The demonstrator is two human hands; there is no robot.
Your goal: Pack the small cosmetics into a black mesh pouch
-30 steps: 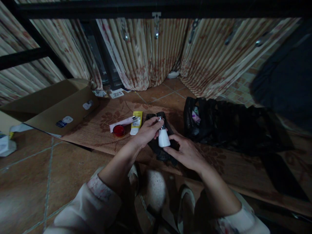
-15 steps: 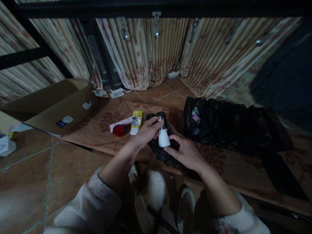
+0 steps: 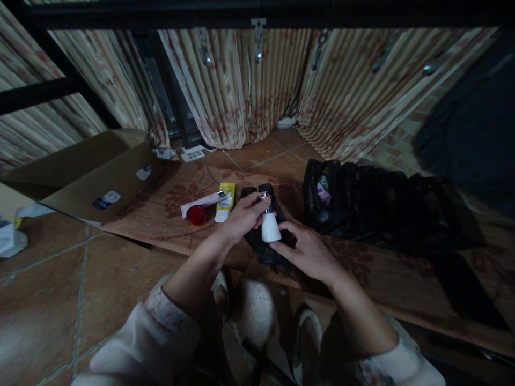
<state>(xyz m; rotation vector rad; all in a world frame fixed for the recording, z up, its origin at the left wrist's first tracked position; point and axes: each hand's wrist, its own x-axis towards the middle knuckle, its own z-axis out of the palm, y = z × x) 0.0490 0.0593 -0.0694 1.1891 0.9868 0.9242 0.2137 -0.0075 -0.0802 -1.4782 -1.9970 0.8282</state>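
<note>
Between my hands is a white bottle (image 3: 270, 229) with a silver pump top, tilted over a black plastic bag (image 3: 261, 252) that lies on the patterned cloth. My left hand (image 3: 246, 214) is closed round the silver top. My right hand (image 3: 308, 249) has its thumb and fingertips at the bottle's base, gripping it from the right. Left of my left hand lie a yellow-and-white tube (image 3: 226, 201), a pale pink tube (image 3: 203, 205) with a silver cap, and a round red container (image 3: 196, 215).
An open cardboard box (image 3: 92, 187) stands at the left. On the right sits a large black plastic bag (image 3: 374, 209) with a pink packet (image 3: 323, 193) showing inside. Striped curtains (image 3: 249, 91) hang behind a dark bar. My feet are below, on brown tiles (image 3: 44, 300).
</note>
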